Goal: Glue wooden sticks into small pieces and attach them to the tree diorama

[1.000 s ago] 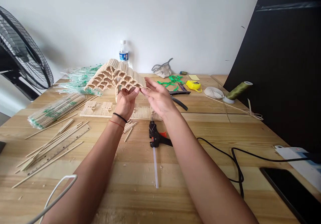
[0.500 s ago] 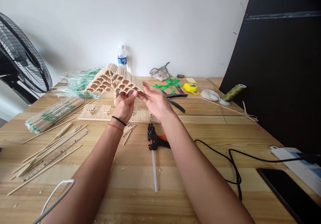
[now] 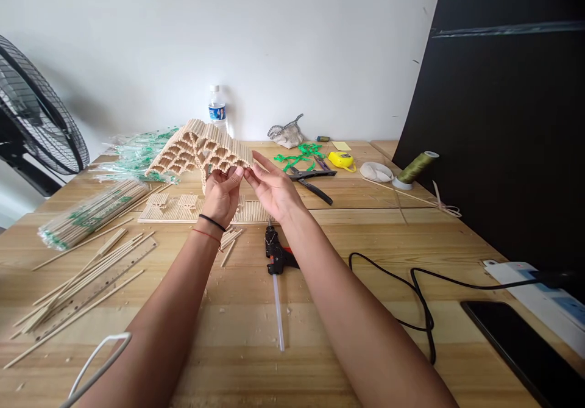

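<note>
Holding up a little stick roof piece (image 3: pixel 197 147) just above the middle of the frame, raised off the wooden table (image 3: pixel 320 310). It's a curved shell of thin bamboo sticks with a honeycomb-looking underside facing the camera. The left hand (image 3: pixel 222 191) is pinching its lower edge between thumb and fingertips. The right hand (image 3: pixel 273 188) is loose, palm up, fingers stretched out, with just the tips touching the roof's right edge and not gripping it. On the table right behind the hands is a flat stick panel (image 3: pixel 173 211) with a couple of tiny stick blocks standing on it. A black glue gun (image 3: pixel 275 252) lies just below center, a clear glue stick poking out toward the bottom of the frame. Left side of the frame has bundles of sticks (image 3: pixel 89 213) in plastic wrappers with green print, too small for me to read, plus loose sticks and a clear ruler (image 3: pixel 98 283) whose markings I can't make out. Top center against the wall is a water bottle (image 3: pixel 216 110) with a blue label, writing too blurry to read. To the right of the hands are black cutters (image 3: pixel 313 189), green ribbon (image 3: pixel 298 155), a yellow tape measure (image 3: pixel 341 160) and an olive thread spool (image 3: pixel 415 168). Lower right corner has a dark phone (image 3: pixel 525 347), screen off, next to a white power strip (image 3: pixel 534 286) with a black cable (image 3: pixel 411 286) running to it.
</note>
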Action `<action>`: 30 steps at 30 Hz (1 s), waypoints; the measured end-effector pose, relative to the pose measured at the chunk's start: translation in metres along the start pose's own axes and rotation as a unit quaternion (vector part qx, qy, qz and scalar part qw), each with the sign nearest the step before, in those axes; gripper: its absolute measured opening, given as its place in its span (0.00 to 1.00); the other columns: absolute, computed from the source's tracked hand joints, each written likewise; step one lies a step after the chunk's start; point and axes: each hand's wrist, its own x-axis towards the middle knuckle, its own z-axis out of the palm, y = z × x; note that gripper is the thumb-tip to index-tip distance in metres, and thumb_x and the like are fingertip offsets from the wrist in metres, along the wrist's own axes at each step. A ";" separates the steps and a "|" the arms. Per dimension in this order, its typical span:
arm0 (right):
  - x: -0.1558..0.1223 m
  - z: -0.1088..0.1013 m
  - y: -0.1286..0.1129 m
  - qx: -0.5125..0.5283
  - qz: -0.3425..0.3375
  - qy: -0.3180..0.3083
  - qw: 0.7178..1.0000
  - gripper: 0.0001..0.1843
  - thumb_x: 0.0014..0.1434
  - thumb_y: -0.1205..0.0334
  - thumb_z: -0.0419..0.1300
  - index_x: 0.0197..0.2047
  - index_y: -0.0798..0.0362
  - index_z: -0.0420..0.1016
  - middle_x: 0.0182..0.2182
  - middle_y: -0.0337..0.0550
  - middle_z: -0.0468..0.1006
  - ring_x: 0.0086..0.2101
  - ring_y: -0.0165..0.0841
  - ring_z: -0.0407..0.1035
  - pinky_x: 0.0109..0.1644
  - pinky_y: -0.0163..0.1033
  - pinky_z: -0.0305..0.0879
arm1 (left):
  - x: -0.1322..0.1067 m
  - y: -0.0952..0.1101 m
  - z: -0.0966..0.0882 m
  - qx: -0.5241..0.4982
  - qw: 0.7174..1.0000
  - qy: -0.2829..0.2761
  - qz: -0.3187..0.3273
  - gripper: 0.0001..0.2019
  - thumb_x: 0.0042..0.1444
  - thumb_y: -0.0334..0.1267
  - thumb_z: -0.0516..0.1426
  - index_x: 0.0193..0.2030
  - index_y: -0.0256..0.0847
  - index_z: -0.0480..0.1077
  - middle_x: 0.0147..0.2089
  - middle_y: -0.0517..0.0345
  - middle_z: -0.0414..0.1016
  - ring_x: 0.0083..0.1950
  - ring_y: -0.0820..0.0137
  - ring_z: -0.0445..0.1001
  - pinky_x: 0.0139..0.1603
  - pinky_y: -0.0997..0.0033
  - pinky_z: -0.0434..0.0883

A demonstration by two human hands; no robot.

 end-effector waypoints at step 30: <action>-0.005 0.002 -0.004 -0.025 0.000 -0.012 1.000 0.18 0.52 0.65 0.72 0.47 0.46 0.81 0.44 0.39 0.86 0.52 0.37 0.78 0.69 0.47 0.71 | -0.004 0.001 0.003 -0.033 0.998 0.054 -0.024 0.14 0.51 0.18 0.68 0.36 0.39 0.73 0.40 0.58 0.76 0.61 0.65 0.77 0.72 0.64 0.67</action>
